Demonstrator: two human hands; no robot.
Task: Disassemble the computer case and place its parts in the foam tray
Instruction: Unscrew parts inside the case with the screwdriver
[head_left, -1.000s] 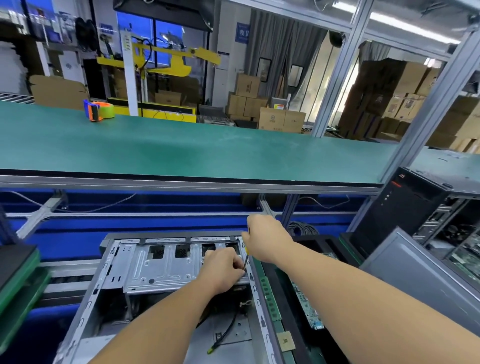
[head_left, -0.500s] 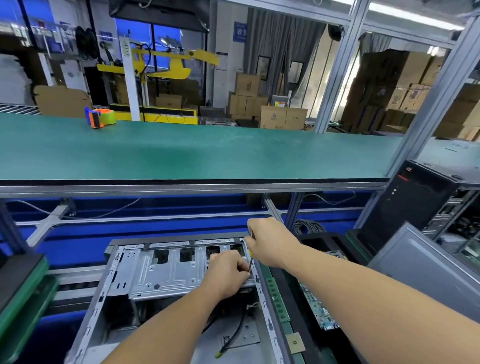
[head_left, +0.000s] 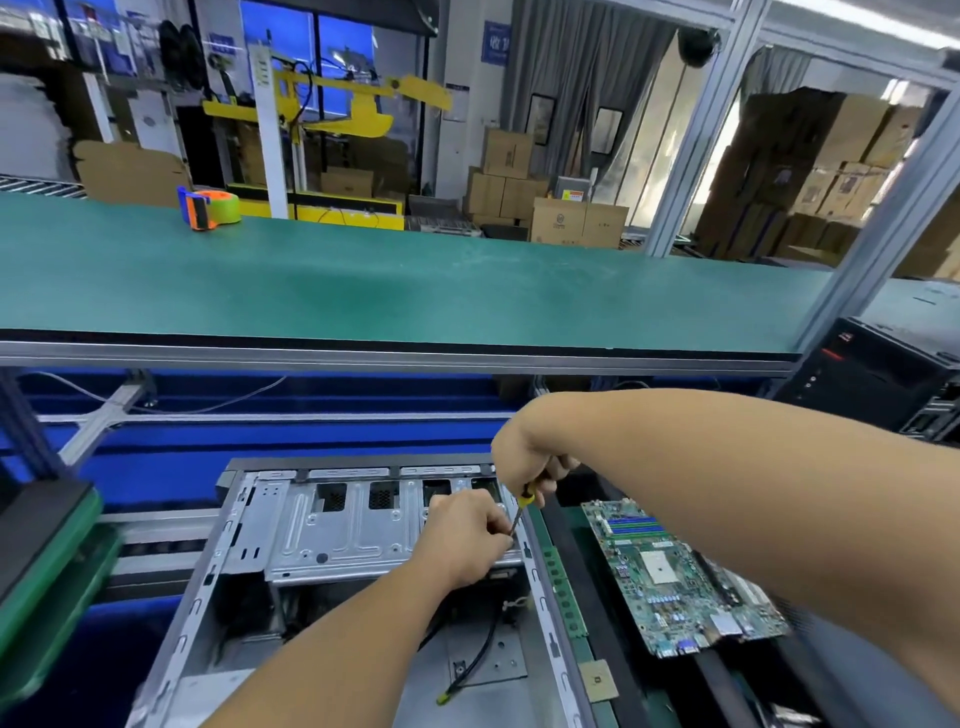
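gripping a screwdriver (head_left: 521, 512), the right hand (head_left: 524, 457) tilts its shaft down-left toward the left hand (head_left: 467, 535). left fingers curl at the case (head_left: 353, 530) bracket; tip hidden, their grip unclear.

No legible text; blue wall sign (head_left: 494, 42) and carton labels (head_left: 575, 195) too blurred.

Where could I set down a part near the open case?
The green shelf is bare right of the tape dispenser. It is crowded at the computer case's far right corner, where both hands and the screwdriver meet, beside the motherboard.
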